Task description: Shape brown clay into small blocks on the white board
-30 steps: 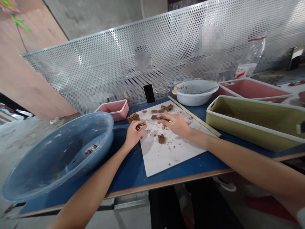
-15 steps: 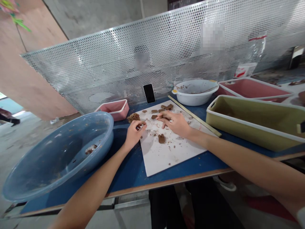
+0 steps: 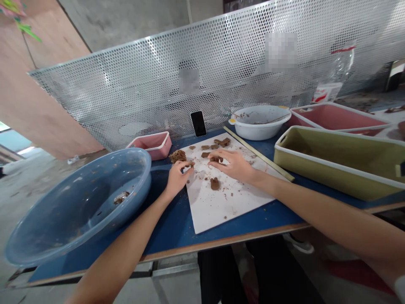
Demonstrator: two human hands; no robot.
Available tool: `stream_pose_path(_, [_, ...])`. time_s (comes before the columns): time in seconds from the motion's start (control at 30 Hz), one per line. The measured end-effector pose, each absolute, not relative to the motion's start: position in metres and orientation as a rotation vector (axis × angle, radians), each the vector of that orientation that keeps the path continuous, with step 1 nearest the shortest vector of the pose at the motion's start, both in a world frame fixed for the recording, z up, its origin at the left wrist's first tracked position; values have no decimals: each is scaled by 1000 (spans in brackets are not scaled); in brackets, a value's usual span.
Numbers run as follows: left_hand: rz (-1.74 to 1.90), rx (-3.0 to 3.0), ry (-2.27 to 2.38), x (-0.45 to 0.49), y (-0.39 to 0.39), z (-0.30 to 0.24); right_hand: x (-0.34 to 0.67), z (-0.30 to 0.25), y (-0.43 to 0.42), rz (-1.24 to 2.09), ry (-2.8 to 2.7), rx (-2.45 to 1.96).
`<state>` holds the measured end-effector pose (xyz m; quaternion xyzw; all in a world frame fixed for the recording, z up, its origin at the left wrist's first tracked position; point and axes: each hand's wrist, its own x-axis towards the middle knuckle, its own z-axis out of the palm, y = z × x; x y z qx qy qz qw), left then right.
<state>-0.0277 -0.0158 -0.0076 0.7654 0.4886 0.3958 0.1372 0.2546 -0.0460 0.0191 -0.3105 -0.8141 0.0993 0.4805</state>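
Observation:
My left hand (image 3: 177, 177) is at the left edge of a white board (image 3: 205, 215), its thumb and fingertips pinched on a small bit of brown clay (image 3: 192, 164). Over the middle of the board, my right hand (image 3: 236, 166) curves its fingers and thumb about a brown clay piece (image 3: 217, 159), partly hidden by the hand. Nearer to me on the board rests a shaped clay piece (image 3: 214, 183) with small round knobs on top. Several more clay pieces (image 3: 222, 142) lie toward the back. A rough clay lump (image 3: 177, 156) sits just beyond my left hand.
A large blue basin (image 3: 133, 169) stands left, with a small pink bin (image 3: 163, 147) behind it. A wooden strip (image 3: 259, 154) lies along the board's right side. Beyond are a white basin (image 3: 259, 133), a green bin (image 3: 332, 169), a phone (image 3: 198, 123) and a perforated metal screen (image 3: 126, 84).
My right hand's fingers have spread slightly and tilted, showing more of the clay beneath. The bit of clay at my left fingertips shows more clearly. Both hands stay in nearly the same place.

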Motion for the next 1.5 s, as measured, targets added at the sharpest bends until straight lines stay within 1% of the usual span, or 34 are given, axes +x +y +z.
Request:
stream_pose_path(0.3, [1142,2231,1395,-29,-12,-12,253,18,-44,207,-2028,-656])
stream_pose_path(0.4, [1137,2222,1410,-28,-14,-11,253,20,-45,281,-2076,-676])
stream_pose_path(0.57, [1119,2191,1424,-25,-18,-8,253,26,-49,453,-2079,-861])
stream_pose_path(0.7, [1212,2033,1334,-18,-25,0,254,28,-50,470,-2075,-883])
stream_pose_path(0.8, [1247,1856,1219,-9,-35,11,254,25,-48,439,-2050,-820])
stream_pose_path(0.93, [1047,1798,1097,1,-52,26,253,21,-46,303,-2034,-637])
stream_pose_path(1.07, [888,1755,939,8,-63,27,251,20,-48,263,-2049,-614])
stream_pose_path(1.3, [900,1423,865,14,-64,16,249,18,-49,238,-2100,-528])
stream_pose_path(1.5, [883,1343,861,15,-64,16,248,18,-51,269,-2167,-574])
